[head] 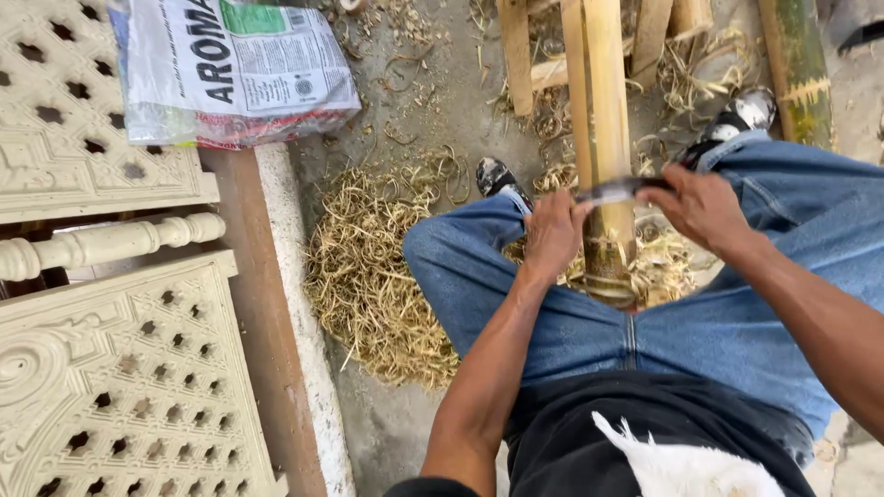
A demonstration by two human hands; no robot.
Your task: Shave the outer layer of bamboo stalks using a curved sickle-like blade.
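Between the person's knees, in the head view, a thick yellow bamboo pole (600, 138) stands almost upright, w/ its cut bottom end down by the lap. A dark blade (615, 190) lies flat across the pole, about halfway down the part we can see.

Left hand (552, 235) is on the left side of the pole. Its fingers are curled tight & pressed together on the near end of the blade, touching the bamboo. Right hand (702, 207) is on the other side, fingers wrapped shut round the blade's handle end. Both arms reach in from the bottom of the pic.

The person sits in blue jeans (737, 313) & a black top, w/ something white & fluffy (681, 465) at the bottom edge. Two dark shoes (497, 175) rest on the grey floor.

A big heap of pale curly shavings (368, 276) lies on the floor just left of the left leg, w/ more under the pole. More bamboo sticks (516, 55) lean at the top, & a green-brown pole (796, 64) is at top right.

On the left are cream carved panels (92, 120) w/ small holes, a turned cream rail (101, 244) between them, & a plastic sack (230, 69) w/ print at the top. A brown & white curb (276, 304) runs beside the panels.
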